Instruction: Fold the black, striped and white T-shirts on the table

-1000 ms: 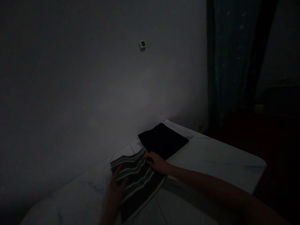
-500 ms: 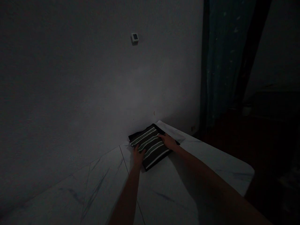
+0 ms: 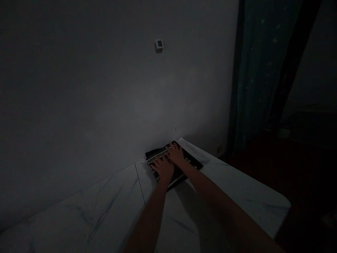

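striped cloth [image 3: 160, 154]: likely soft, light; best gripped by edges. left hand [image 3: 165, 170], right hand [image 3: 176, 155]: spread flat on it.

No lettering, label, brand, number or sign can be read here. The small white wall-mounted device [image 3: 159, 45] has a dark display, but it is too small and dim to make out any characters on it. The striped cloth [image 3: 181, 178] shows plain bands, with no legible print on its visible part.
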Action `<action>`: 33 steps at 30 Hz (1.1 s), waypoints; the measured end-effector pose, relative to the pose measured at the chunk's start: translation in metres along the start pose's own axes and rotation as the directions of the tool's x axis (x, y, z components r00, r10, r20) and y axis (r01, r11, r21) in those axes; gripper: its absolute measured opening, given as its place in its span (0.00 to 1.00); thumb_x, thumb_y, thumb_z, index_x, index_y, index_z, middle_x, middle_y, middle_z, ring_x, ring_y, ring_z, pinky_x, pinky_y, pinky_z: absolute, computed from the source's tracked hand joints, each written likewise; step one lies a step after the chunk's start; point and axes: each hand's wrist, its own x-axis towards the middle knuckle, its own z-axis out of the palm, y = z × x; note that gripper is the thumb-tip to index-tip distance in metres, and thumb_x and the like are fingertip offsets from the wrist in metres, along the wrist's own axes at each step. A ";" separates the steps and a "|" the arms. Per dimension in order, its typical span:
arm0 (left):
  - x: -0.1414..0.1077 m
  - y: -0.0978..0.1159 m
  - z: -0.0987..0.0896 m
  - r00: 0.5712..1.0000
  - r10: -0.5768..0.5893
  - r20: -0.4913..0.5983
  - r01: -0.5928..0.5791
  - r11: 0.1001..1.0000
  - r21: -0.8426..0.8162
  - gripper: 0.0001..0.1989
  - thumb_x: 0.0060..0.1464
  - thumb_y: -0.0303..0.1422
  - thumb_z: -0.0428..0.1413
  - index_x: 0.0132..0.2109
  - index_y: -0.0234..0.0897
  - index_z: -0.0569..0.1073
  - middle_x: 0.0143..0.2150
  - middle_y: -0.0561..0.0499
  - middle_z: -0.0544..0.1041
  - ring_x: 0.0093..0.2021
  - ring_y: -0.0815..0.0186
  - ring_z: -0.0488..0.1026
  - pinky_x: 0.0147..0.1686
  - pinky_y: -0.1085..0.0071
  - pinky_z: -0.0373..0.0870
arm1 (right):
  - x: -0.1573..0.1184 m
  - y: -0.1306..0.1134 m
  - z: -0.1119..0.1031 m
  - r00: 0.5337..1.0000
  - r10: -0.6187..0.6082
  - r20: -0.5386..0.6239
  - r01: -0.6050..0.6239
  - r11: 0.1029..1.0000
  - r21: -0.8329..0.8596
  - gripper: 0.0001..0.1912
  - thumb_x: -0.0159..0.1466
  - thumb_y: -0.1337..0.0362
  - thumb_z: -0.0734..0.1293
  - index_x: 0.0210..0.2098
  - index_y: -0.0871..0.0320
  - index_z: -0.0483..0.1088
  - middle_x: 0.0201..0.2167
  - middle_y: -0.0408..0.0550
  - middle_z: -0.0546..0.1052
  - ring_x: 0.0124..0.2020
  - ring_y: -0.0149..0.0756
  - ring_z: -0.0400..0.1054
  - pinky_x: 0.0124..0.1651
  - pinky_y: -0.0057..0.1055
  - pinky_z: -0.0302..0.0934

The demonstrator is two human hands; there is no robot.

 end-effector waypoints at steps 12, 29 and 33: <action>-0.012 -0.010 0.038 0.995 0.037 0.092 -0.038 0.999 0.017 0.31 0.62 0.43 0.50 0.68 0.35 0.64 0.71 0.26 0.54 0.70 0.32 0.51 0.61 0.29 0.47 | 0.009 0.019 0.050 0.979 0.113 0.169 -0.118 0.993 0.022 0.32 0.70 0.43 0.56 0.70 0.44 0.53 0.74 0.53 0.47 0.71 0.60 0.44 0.64 0.63 0.47; -0.179 -0.261 -0.060 0.752 0.549 0.365 -0.565 0.822 -0.070 0.34 0.66 0.51 0.42 0.73 0.47 0.45 0.73 0.45 0.52 0.72 0.51 0.53 0.67 0.50 0.54 | -0.115 0.001 0.027 0.987 -0.080 0.138 0.104 0.979 -0.176 0.28 0.72 0.51 0.54 0.71 0.42 0.51 0.73 0.49 0.50 0.71 0.53 0.46 0.68 0.58 0.43; -0.249 -0.342 -0.102 0.775 0.608 0.173 -0.610 0.791 -0.044 0.37 0.63 0.51 0.48 0.73 0.54 0.40 0.71 0.51 0.59 0.67 0.57 0.63 0.63 0.62 0.64 | -0.173 0.004 0.029 0.967 -0.124 0.225 0.151 0.983 -0.108 0.29 0.72 0.51 0.53 0.71 0.44 0.51 0.72 0.52 0.52 0.71 0.54 0.48 0.64 0.61 0.52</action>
